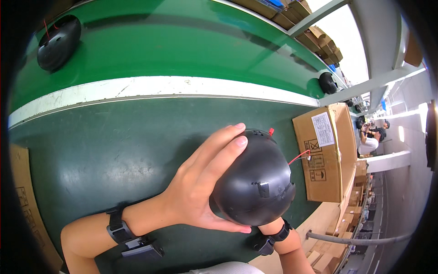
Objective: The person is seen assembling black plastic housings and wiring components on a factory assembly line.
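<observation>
Head view: your left hand [196, 187] grasps the round black shell [251, 176] from its left side, over the green bench [105, 146]. Hold it steady and guard the red wire [299, 156] from snags. Your right wrist [277, 232] shows at the shell's near edge; that hand's grip is hidden, so I cannot tell.

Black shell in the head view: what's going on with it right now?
The person's left hand grips a rounded black shell from its left side. The right hand is mostly hidden behind it, so its grip can't be told. A red wire sticks out toward a cardboard box. Another dark shell lies on the bright green surface beyond.
</observation>
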Available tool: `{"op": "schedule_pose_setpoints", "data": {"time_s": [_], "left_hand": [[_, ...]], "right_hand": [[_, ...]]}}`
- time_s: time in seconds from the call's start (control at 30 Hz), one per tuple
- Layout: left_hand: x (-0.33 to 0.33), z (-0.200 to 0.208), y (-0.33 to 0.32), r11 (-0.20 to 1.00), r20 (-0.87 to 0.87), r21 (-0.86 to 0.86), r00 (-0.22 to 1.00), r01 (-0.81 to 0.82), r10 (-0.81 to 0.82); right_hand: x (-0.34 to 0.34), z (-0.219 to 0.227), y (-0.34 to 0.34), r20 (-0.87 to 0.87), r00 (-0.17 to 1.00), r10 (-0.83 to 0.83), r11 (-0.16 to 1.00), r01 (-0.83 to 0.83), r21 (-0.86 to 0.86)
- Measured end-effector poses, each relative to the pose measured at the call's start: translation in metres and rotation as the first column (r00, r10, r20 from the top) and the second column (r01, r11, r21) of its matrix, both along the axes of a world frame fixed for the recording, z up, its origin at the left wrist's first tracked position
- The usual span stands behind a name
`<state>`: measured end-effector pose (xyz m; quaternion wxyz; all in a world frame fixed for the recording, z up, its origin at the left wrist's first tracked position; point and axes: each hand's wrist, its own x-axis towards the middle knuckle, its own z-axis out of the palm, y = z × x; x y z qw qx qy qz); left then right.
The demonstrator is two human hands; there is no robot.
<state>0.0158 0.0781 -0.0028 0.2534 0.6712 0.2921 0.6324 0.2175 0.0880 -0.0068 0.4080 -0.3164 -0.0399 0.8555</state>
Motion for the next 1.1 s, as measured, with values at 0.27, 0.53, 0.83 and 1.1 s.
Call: {"op": "schedule_pose_setpoints", "data": {"time_s": [0.27,0.53,0.83,1.1], "left_hand": [[-0.003,-0.004,0.0,0.999,-0.082,0.045,0.996,-0.023,0.027],[-0.006,0.0,-0.003,0.976,-0.121,0.032,0.969,-0.215,0.217],[-0.004,-0.001,0.0,0.946,-0.141,0.022,0.935,-0.324,0.324],[-0.002,-0.004,0.004,0.944,-0.148,0.057,0.932,-0.325,0.33]], "right_hand": [[0.002,-0.018,0.005,0.014,0.998,-0.053,0.993,0.052,0.106],[-0.015,0.002,0.024,0.401,0.851,-0.34,0.791,0.028,0.611],[-0.001,0.02,0.016,0.108,0.451,-0.886,-0.234,-0.637,0.734],[-0.007,0.031,0.008,0.433,0.505,-0.747,-0.133,-0.751,0.647]]}}
